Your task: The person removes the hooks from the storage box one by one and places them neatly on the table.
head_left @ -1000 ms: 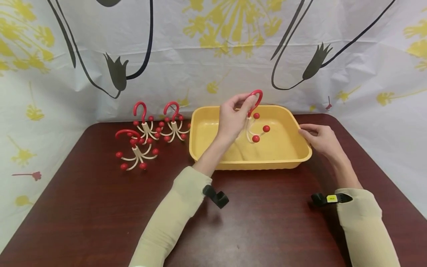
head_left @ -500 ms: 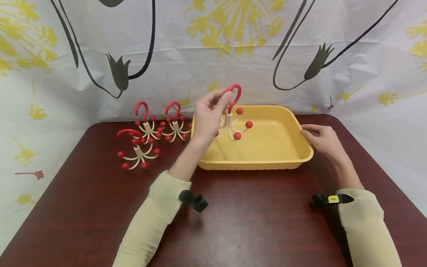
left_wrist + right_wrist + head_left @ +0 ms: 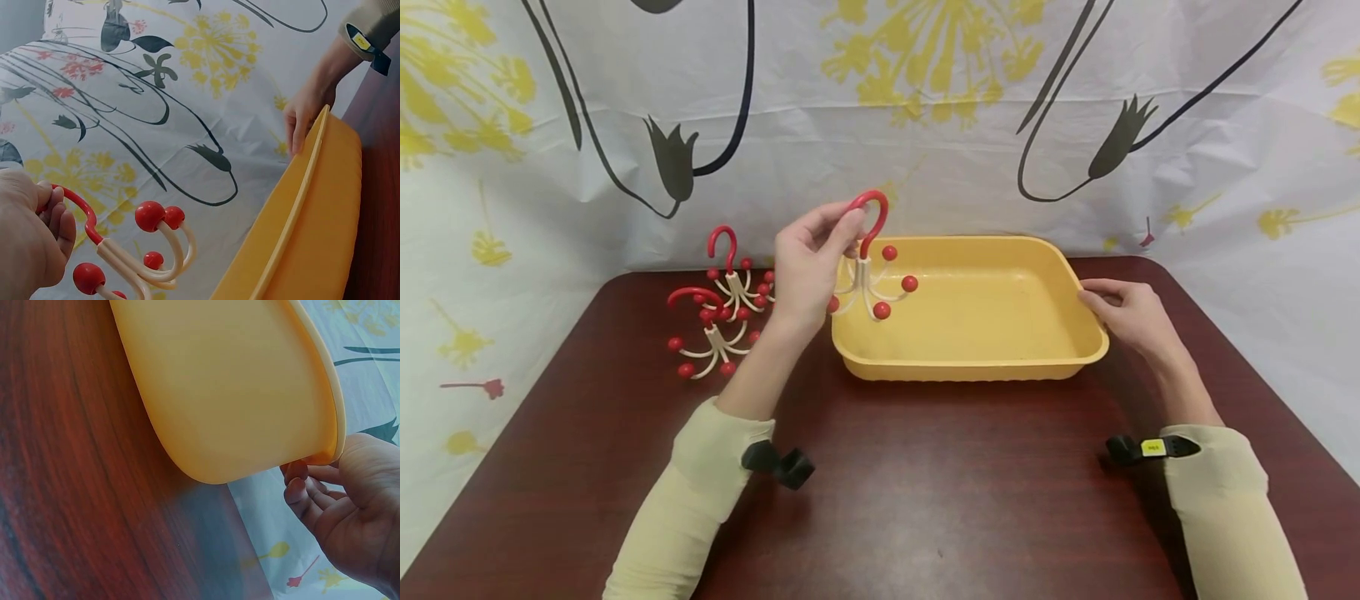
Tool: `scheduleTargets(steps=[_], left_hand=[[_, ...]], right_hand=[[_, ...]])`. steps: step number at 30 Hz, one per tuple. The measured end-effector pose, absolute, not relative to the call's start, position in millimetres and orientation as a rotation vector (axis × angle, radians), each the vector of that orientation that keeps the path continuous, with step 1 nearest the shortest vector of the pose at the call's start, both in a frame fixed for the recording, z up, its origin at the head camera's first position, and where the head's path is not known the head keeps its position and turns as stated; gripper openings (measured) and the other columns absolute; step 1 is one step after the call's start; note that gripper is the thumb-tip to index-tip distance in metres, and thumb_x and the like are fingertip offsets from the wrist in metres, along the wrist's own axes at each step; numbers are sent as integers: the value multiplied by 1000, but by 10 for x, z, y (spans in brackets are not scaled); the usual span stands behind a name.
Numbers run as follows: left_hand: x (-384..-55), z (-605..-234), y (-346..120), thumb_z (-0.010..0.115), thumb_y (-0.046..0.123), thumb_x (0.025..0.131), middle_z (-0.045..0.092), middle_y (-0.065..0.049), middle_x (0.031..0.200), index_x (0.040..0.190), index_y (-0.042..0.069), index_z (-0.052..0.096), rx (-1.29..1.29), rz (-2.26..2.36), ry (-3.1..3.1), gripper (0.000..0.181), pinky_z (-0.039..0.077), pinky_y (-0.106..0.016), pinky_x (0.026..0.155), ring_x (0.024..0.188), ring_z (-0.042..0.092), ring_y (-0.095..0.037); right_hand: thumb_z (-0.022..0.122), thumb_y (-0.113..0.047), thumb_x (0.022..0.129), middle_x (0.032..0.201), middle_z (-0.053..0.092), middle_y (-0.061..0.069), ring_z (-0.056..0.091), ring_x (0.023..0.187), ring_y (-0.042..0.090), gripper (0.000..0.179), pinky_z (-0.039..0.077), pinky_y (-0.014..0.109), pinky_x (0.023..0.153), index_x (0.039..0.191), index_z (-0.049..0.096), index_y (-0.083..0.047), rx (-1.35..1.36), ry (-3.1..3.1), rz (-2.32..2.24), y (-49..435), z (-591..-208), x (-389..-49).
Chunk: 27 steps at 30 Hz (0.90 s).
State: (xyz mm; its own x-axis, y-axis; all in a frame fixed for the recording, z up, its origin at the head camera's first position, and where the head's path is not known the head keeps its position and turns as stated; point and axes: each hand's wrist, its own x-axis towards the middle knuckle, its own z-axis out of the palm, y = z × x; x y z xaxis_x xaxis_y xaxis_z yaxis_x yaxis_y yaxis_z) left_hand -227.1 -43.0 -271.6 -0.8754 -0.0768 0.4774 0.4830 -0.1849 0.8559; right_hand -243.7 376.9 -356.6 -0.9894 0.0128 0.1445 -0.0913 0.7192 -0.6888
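My left hand point(image 3: 805, 271) pinches the red hook of a small hanger point(image 3: 864, 271) with several cream arms tipped by red balls. The hanger is upright in the air, in front of the left end of a yellow plastic basin point(image 3: 970, 364). In the left wrist view, the fingers curl round the hook of this hanger point(image 3: 119, 255). My right hand point(image 3: 1131, 321) grips the basin's right rim; in the right wrist view its fingers point(image 3: 303, 497) bend under that rim. Two similar hangers, one at the back point(image 3: 733, 283) and one nearer point(image 3: 713, 337), stand left of my left hand.
A third standing hanger is mostly hidden behind my left hand; its red balls point(image 3: 767, 277) show. Everything stands on a dark red-brown wooden table point(image 3: 925, 483). A white cloth point(image 3: 940, 158) with printed flowers hangs close behind the basin and along both sides.
My left hand has carried the hanger leftward, from above the middle of the basin to its left end, and now covers most of one standing hanger. The right hand stays on the rim.
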Motion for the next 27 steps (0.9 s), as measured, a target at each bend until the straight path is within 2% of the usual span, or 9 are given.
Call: scheduleTargets(steps=[8, 11, 14, 18, 23, 27], left_hand=[[-2199, -2754, -682, 73, 13, 94, 71, -5, 86, 114, -4, 71, -409, -2099, -1785, 27, 58, -29, 78, 79, 64, -21], [-2171, -2769, -760, 74, 15, 94, 72, -9, 90, 116, -3, 72, -373, -2079, -1822, 29, 57, -28, 80, 83, 66, -27], [-2149, -2791, -837, 74, 16, 94, 73, -8, 93, 117, -3, 71, -352, -2059, -1842, 30, 57, -27, 82, 85, 68, -26], [-2141, -2828, -942, 73, 16, 94, 73, -3, 91, 118, -5, 70, -338, -2059, -1841, 32, 57, -27, 81, 83, 66, -19], [-2126, -2862, -1053, 73, 15, 94, 70, -5, 87, 116, -1, 72, -286, -2063, -1856, 27, 56, -24, 78, 80, 63, -22], [-2116, -2896, -1139, 73, 15, 94, 70, -8, 88, 116, -4, 71, -285, -2076, -1858, 28, 56, -24, 78, 81, 63, -21]], right_hand=[[62, -38, 100, 103, 71, 16, 61, 71, 5, 51, 52, 20, 60, 130, 64, 4, 47, -2787, 1116, 3770, -3561, -2442], [62, -39, 100, 103, 71, 15, 61, 71, 5, 52, 52, 20, 60, 130, 64, 4, 42, -2790, 1118, 3769, -3560, -2440], [62, -39, 100, 103, 71, 16, 61, 71, 5, 52, 52, 20, 60, 130, 64, 4, 42, -2792, 1117, 3764, -3558, -2438], [62, -39, 100, 100, 71, 14, 61, 70, 5, 52, 52, 21, 59, 130, 64, 4, 50, -2788, 1120, 3758, -3552, -2440], [63, -37, 100, 96, 71, 11, 60, 69, 5, 50, 52, 21, 59, 129, 64, 4, 51, -2780, 1119, 3758, -3545, -2439], [63, -37, 100, 97, 71, 11, 61, 69, 5, 51, 53, 22, 59, 129, 64, 4, 45, -2783, 1121, 3761, -3546, -2433]])
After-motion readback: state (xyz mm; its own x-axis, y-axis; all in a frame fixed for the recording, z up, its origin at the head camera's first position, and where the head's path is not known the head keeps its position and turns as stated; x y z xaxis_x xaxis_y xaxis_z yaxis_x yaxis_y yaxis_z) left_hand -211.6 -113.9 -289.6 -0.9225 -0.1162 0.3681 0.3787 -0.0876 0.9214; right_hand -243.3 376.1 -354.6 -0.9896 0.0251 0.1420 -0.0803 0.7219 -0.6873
